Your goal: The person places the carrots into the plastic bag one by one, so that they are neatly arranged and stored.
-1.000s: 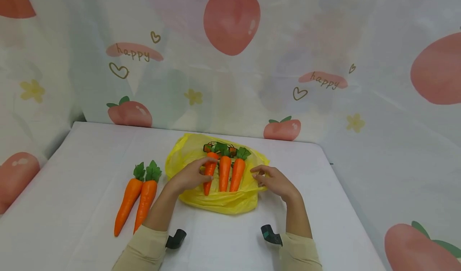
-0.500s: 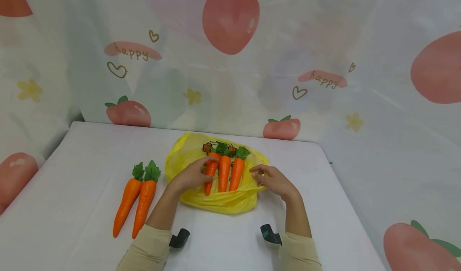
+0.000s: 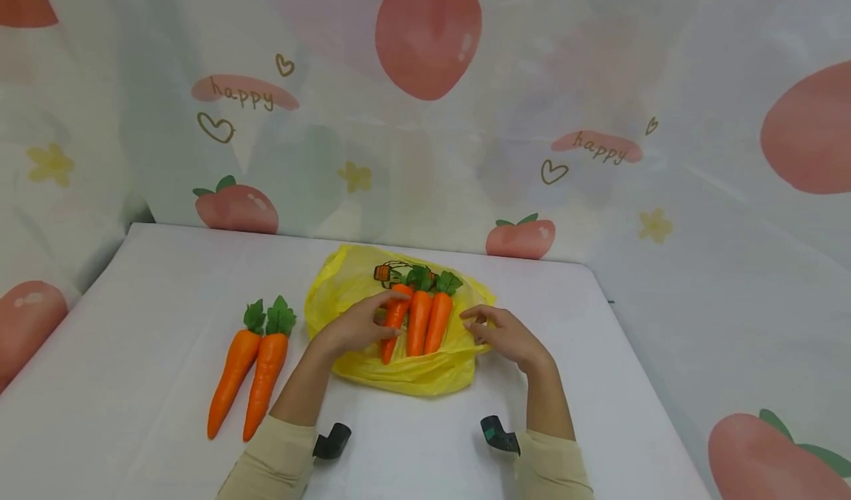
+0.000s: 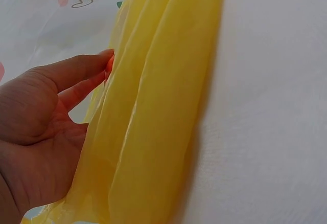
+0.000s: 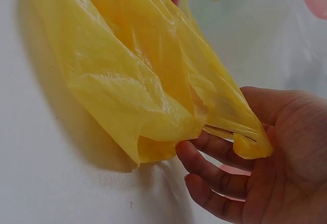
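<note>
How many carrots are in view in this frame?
5. Two carrots lie side by side on the white table, left of the yellow bag. Three carrots lie on the bag; the left hand touches the leftmost. Others could be hidden inside.

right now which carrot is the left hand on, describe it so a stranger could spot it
On the white table lies a yellow plastic bag with three carrots on it. The left hand touches the leftmost carrot of those three, the only one under fingers.
</note>
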### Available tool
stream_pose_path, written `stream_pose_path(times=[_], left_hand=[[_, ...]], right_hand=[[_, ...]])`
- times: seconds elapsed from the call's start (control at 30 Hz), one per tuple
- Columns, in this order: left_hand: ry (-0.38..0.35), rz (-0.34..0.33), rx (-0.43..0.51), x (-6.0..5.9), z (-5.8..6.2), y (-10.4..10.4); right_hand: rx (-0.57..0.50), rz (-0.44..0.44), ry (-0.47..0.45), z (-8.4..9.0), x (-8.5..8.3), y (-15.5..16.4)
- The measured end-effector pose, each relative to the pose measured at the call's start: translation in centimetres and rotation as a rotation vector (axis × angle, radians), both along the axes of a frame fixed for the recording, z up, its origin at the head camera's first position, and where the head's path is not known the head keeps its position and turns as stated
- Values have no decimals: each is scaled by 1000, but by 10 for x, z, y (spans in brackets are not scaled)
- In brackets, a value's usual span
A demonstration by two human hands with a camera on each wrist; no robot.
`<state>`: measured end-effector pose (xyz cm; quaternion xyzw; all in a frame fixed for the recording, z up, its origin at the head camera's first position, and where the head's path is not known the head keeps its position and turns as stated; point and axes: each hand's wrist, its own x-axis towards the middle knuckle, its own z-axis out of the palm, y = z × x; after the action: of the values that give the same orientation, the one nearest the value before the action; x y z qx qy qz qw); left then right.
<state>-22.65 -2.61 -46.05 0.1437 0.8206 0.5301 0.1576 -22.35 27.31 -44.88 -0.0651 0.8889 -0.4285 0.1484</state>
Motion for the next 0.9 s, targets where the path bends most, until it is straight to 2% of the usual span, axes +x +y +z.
stream_pose_path(times=[0.3, 0.9], left_hand=[[8, 36, 45, 1, -1, 1], [55, 83, -35, -2, -10, 9]], right_hand=[[-5, 1, 1, 0, 1, 0], [-12, 15, 6, 0, 0, 1]])
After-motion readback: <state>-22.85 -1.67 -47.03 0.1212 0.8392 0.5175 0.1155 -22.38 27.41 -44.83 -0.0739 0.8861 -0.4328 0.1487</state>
